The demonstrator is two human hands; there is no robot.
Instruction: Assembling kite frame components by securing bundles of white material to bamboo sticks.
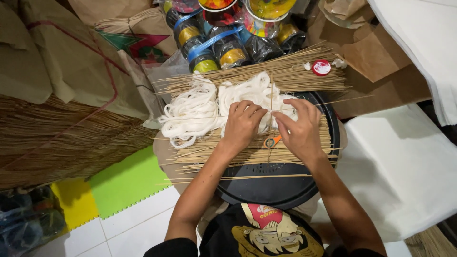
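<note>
A black shirt (259, 235) is cut off below the round tray (266, 188). Above it, the left hand (243, 124) and right hand (301, 129) pinch thin sticks (247, 154) with curled fingers, half hiding orange scissors (273, 141).

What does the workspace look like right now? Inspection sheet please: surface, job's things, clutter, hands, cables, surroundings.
Surface: round black tray on the lap, over white floor tiles.
Job's things: thin bamboo sticks lie across the tray; one upright stick crosses them; white string bundle behind.
Clutter: orange-handled scissors under the hands; red round cap on a second stick bundle.
Hands: left hand and right hand pinch at the stick crossing; grip detail hidden.
Cables: nothing seen.
Surroundings: tape rolls, brown paper, stick stacks, green and yellow foam mats, white sheets.
</note>
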